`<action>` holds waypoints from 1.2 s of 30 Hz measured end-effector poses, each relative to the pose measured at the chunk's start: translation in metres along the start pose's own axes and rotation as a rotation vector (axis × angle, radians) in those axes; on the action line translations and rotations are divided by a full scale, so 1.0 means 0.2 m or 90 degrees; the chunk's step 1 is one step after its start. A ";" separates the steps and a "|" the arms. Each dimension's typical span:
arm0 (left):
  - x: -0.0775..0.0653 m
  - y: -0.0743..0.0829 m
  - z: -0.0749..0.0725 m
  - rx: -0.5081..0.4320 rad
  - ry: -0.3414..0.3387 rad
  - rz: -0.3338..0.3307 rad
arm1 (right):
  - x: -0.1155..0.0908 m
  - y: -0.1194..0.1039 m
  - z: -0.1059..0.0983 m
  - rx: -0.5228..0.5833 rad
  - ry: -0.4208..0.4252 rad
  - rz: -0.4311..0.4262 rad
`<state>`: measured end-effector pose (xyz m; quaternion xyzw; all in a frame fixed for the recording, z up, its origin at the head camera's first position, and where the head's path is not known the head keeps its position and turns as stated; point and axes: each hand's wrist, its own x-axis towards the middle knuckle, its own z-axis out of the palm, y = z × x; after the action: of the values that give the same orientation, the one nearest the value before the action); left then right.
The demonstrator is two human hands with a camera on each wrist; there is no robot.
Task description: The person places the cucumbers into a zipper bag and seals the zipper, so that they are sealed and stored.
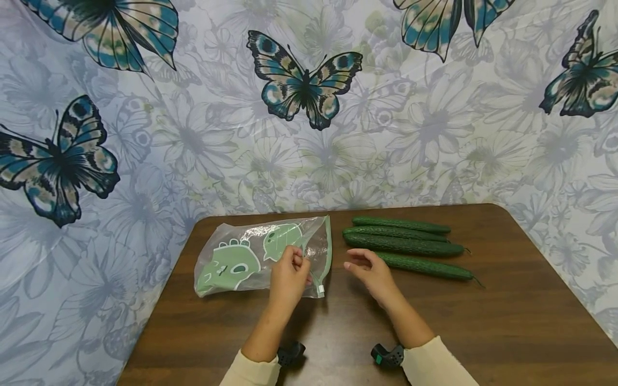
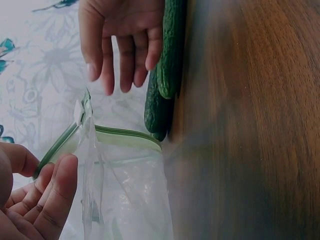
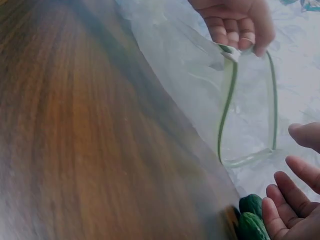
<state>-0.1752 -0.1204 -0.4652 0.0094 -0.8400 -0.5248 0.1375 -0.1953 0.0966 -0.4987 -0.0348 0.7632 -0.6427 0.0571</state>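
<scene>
Left fingers (image 2: 65, 175) pinching bag (image 1: 260, 258), four cucumbers (image 1: 405, 245) only in head view

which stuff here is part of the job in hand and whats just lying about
Seemingly part of the job:
clear zip bag with green cartoon prints, pinched by the left hand
four cucumbers, near the right hand

Just surroundings:
wooden table
butterfly-print backdrop
black wrist devices

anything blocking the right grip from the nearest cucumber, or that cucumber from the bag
Nothing visible separates the right grip from the nearest cucumber. Toward the bag, only that grip itself hovers between; the left grip pinches the bag's edge without covering the opening.
</scene>
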 end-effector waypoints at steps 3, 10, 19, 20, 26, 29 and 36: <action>0.00 0.00 0.00 0.002 0.000 0.003 | -0.01 0.00 -0.04 -0.015 0.004 -0.002; 0.01 -0.01 0.00 0.002 0.005 0.013 | -0.03 0.00 -0.14 -0.019 0.025 0.005; 0.00 -0.01 -0.01 0.012 0.003 0.012 | -0.05 0.00 -0.26 -0.030 0.042 0.002; 0.00 -0.01 -0.01 0.013 0.001 0.012 | -0.06 0.00 -0.27 -0.029 0.044 0.005; 0.01 -0.01 0.00 0.010 0.001 0.014 | -0.08 0.01 -0.36 -0.034 0.060 0.010; 0.01 -0.01 0.00 0.004 0.002 0.016 | -0.09 0.01 -0.39 -0.036 0.069 0.008; 0.01 -0.02 0.00 -0.005 0.008 0.010 | -0.12 0.04 -0.47 -0.061 0.089 0.023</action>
<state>-0.1765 -0.1223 -0.4678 0.0056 -0.8371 -0.5270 0.1465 -0.1848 0.1937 -0.4900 0.0215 0.7956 -0.6053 0.0133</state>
